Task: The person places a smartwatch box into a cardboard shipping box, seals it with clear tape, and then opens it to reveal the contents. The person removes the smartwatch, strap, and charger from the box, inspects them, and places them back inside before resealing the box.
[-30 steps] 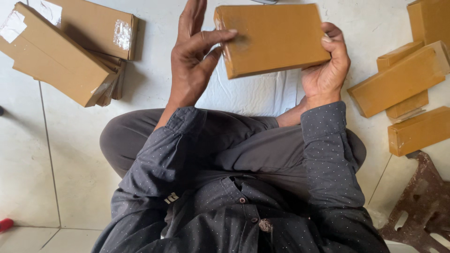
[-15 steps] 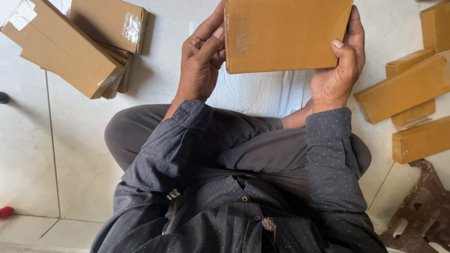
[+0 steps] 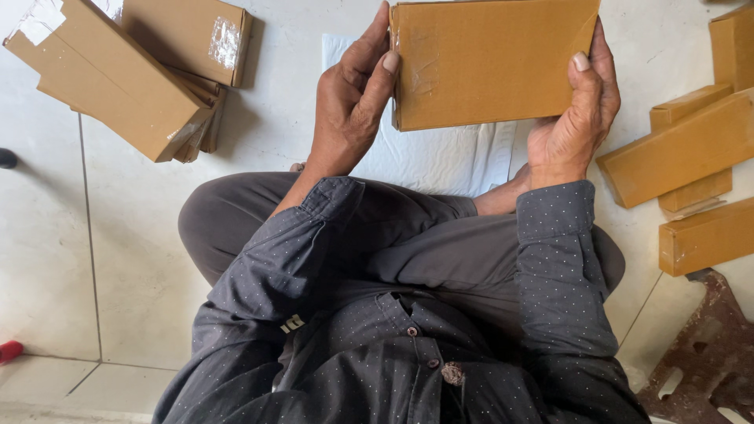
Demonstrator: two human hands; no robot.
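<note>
I hold a flat brown cardboard box [image 3: 487, 63] in front of me with both hands, above my crossed legs. My left hand [image 3: 349, 102] grips its left edge, thumb on the front face near a strip of clear tape. My right hand [image 3: 577, 118] clasps the right edge, thumb on the front and fingers behind. The box's top edge runs out of view. Under it a white padded sheet [image 3: 440, 157] lies on the floor.
A pile of flat brown boxes [image 3: 133, 71] with tape patches lies at the upper left on the pale tiled floor [image 3: 63, 259]. Several narrow brown boxes [image 3: 691, 157] lie at the right. A rusty metal piece [image 3: 699, 361] sits at the lower right, a red object [image 3: 9, 351] at the left edge.
The box has come closer and higher in view, turning its broad face toward me. My left hand went from spread fingers to a firm grip on the left edge.
</note>
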